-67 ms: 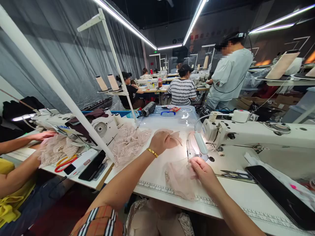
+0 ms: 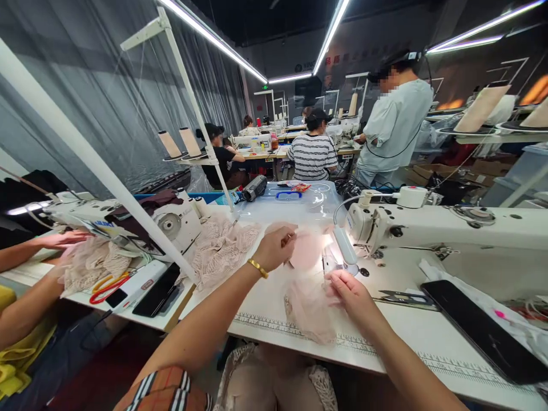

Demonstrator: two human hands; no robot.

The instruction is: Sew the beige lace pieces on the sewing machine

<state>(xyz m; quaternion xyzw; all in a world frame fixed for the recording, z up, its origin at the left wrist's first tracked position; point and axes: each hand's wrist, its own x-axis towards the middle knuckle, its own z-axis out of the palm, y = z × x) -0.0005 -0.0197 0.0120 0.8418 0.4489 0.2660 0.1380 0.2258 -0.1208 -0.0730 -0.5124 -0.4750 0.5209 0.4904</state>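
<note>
My left hand point(image 2: 276, 248), with a gold bracelet at the wrist, is closed in a pinch on a thin pale pink fabric piece point(image 2: 307, 250) that hangs to its right. Near the sewing machine's needle area, my right hand point(image 2: 346, 288) pinches the upper edge of a sheer pink garment point(image 2: 309, 311), which lies crumpled on the white table point(image 2: 265, 302). A lit lamp point(image 2: 345, 245) shines between the hands, beside the sewing machine point(image 2: 411, 228). Another heap of pink lace fabric point(image 2: 220, 245) lies left of my left hand.
Thread snips point(image 2: 406, 299) and a black phone point(image 2: 483, 331) lie at the right. A clear plastic box point(image 2: 291, 205) stands behind the table. At the left, a person's hands point(image 2: 71, 240) work at another machine; further people are at the back.
My left hand has turned, its fingers now curled more upright, and the pink piece spreads more to its right. The whole view has shifted slightly; my right hand keeps its pinch.
</note>
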